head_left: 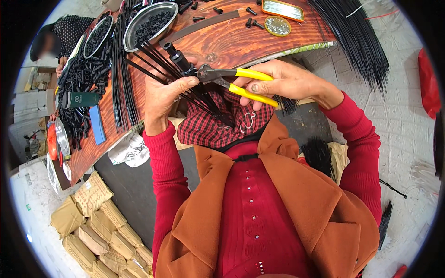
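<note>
My left hand (163, 95) grips a bundle of thin black rods (155, 58) that fan out toward the table and run down over a red checked cloth (218, 125) on my lap. One rod carries a black cylindrical cap (177, 55) at its end. My right hand (282, 81) holds yellow-handled pliers (245, 83) with its fingers wrapped round the handles. The pliers' jaws (204, 72) meet the rod just below the cap, right beside my left thumb.
A wooden table (232, 41) holds a metal bowl of small black caps (150, 21), more rods (118, 69), loose caps, a round tin (277, 26) and a green cylinder (81, 99). A long black rod bundle (357, 37) lies right. Paper-wrapped packs (92, 222) sit on the floor. Another person (55, 37) sits far left.
</note>
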